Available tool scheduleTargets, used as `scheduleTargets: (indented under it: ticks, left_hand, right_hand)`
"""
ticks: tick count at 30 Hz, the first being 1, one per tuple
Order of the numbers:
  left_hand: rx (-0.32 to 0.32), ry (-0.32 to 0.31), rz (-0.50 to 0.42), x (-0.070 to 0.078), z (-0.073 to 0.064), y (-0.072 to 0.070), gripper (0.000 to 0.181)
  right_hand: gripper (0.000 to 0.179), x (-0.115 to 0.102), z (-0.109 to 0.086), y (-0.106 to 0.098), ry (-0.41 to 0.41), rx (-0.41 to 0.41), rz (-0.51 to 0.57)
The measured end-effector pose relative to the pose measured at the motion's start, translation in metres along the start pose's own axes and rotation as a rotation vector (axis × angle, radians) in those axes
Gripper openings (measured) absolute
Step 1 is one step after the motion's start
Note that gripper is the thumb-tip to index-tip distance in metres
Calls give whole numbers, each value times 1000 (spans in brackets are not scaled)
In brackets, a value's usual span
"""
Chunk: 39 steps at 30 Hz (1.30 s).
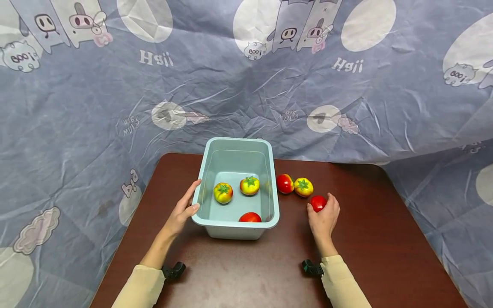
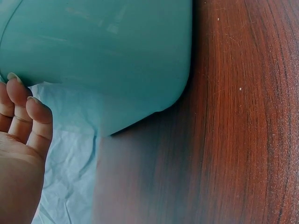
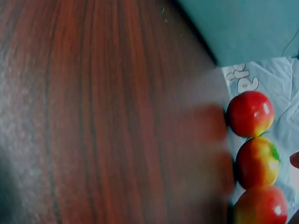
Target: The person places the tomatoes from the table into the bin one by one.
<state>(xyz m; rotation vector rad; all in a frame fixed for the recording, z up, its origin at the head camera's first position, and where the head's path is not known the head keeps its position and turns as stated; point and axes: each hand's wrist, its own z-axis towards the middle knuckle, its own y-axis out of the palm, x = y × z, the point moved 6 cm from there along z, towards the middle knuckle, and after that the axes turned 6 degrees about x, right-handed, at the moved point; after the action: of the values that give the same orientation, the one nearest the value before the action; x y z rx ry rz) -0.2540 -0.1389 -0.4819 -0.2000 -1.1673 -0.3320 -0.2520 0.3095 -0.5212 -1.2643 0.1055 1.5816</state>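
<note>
My left hand (image 1: 180,216) holds the left rim of a pale blue-green plastic bin (image 1: 236,224), the thumb at the rim. In the left wrist view its fingers (image 2: 39,112) touch the bin's side wall. Inside the bin sit two yellow-red tomatoes (image 1: 223,193) with green leafy tops and one red tomato (image 1: 250,217), partly hidden by the near wall. Right of the bin, my right hand (image 1: 325,217) grips another red tomato (image 1: 318,203) at the table. In the right wrist view that tomato (image 3: 261,207) is cut off at the lower edge.
Beside the bin's right wall, a red tomato (image 1: 285,184) and a yellow one (image 1: 303,187) sit side by side on the dark wooden table (image 1: 369,239). A printed grey-blue cloth (image 1: 215,94) hangs behind the table and at its sides.
</note>
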Motion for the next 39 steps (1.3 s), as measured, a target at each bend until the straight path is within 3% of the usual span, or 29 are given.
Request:
scheduleTargets:
  ticks: [9,15,22,28,39]
  left_hand:
    - [5,3,10,-3,-1,0,64]
    - [6,2,19,-2,-1,1,64]
    - [6,-4,22,-2,-1,0,64]
    - [9,-7,9,-2,-1,-2,66]
    - [9,5,17,0,0,-1,65]
  right_hand:
    - [82,27,0,9,174,-86,-46]
    - [81,35,-2,15,218,-135,-42]
    - [77,38,-3,16,219,-124,-20]
    - [77,25,-1,11,207,-101,16]
    - [72,-34,1,-2,46,-15,144]
